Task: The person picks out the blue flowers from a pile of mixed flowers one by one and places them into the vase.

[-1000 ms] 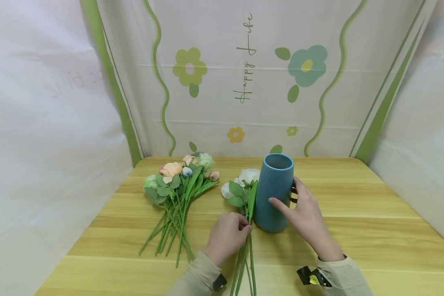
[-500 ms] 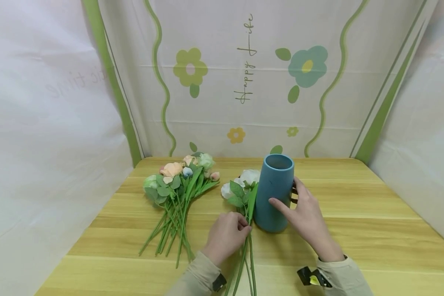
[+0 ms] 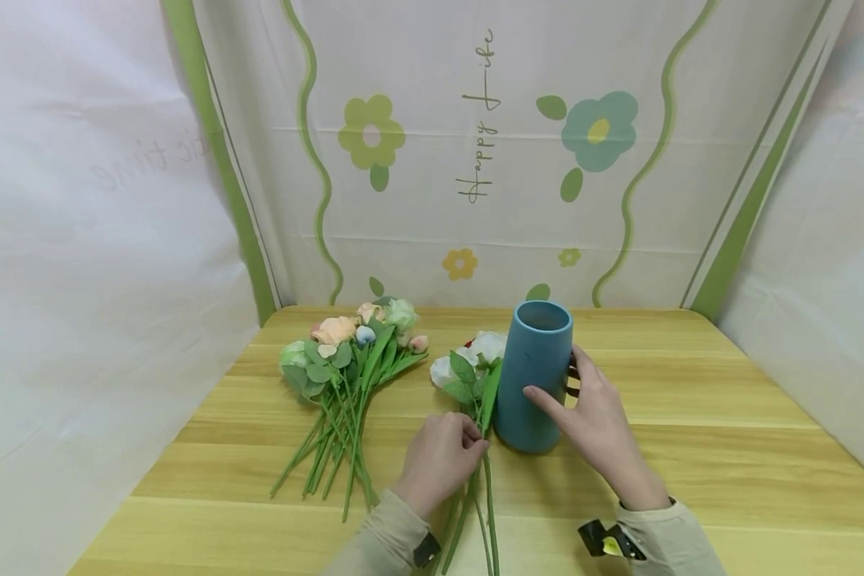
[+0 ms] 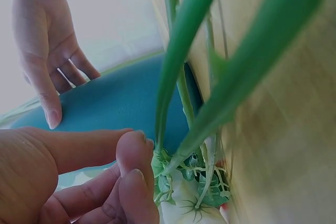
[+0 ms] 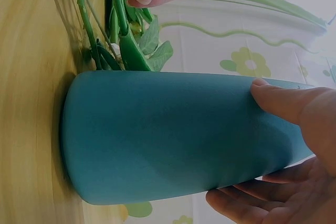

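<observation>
A tall blue vase [image 3: 534, 388] stands upright on the table, its mouth facing up. My right hand [image 3: 605, 428] holds its right side, thumb on the front and fingers reaching behind. Just left of the vase lies a small bunch of artificial flowers with white blooms [image 3: 486, 347], green leaves and a bit of red showing behind. With bent fingers my left hand [image 3: 442, 460] pinches a green flower stem [image 3: 486, 424] in the bunch, below the leaves. In the left wrist view, thumb and index fingertips meet beside the thick stems [image 4: 184, 40], with a white bloom beneath.
Farther left lies a second bunch of artificial flowers [image 3: 334, 330] in peach, pale green, pink and blue, stems pointing toward me. The wooden table [image 3: 691, 448] ends at a printed cloth backdrop [image 3: 418, 200], with white cloth on both sides.
Some lower stem ends of the white bunch have swung to the left, and a red petal now shows behind the white blooms. Both hands and the vase stay in place.
</observation>
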Motion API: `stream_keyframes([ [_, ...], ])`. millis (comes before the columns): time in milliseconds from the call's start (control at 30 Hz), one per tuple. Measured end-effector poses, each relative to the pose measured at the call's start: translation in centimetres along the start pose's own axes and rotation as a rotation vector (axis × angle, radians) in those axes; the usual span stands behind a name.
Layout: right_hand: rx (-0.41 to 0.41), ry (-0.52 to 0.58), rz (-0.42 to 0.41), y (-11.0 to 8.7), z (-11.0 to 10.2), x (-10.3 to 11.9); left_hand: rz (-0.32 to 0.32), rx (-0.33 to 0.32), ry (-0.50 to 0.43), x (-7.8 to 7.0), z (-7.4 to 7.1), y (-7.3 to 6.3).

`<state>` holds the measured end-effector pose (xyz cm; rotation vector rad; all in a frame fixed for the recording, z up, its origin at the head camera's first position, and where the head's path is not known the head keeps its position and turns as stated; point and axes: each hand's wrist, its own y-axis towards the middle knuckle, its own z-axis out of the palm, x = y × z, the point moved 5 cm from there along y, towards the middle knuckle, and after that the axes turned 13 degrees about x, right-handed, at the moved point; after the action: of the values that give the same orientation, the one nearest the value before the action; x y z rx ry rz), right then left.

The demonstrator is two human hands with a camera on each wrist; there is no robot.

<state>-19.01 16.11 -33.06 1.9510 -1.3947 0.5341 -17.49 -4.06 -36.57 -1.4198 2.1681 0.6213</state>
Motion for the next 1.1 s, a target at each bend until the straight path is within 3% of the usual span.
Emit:
stream_keyframes([
  [333, 0.003, -0.001, 0.002, 0.1, 0.1, 0.1, -0.03, 0.001, -0.006, 0.4, -0.3, 0.0],
  [567, 0.003, 0.0, 0.002, 0.2, 0.2, 0.1, -0.087, -0.036, 0.022, 0.9, -1.5, -0.1],
  [767, 0.009, 0.005, 0.02, 0.2, 0.1, 0.0, -0.046, -0.038, 0.017, 0.7, -2.6, -0.4],
  [933, 0.009, -0.002, 0.024, 0.2, 0.1, -0.2, -0.044, -0.034, 0.01, 1.0, -4.4, -0.9],
  [1100, 0.008, -0.003, 0.02, 0.2, 0.1, -0.1, -0.089, -0.057, 0.059, 1.8, -7.5, -1.6],
])
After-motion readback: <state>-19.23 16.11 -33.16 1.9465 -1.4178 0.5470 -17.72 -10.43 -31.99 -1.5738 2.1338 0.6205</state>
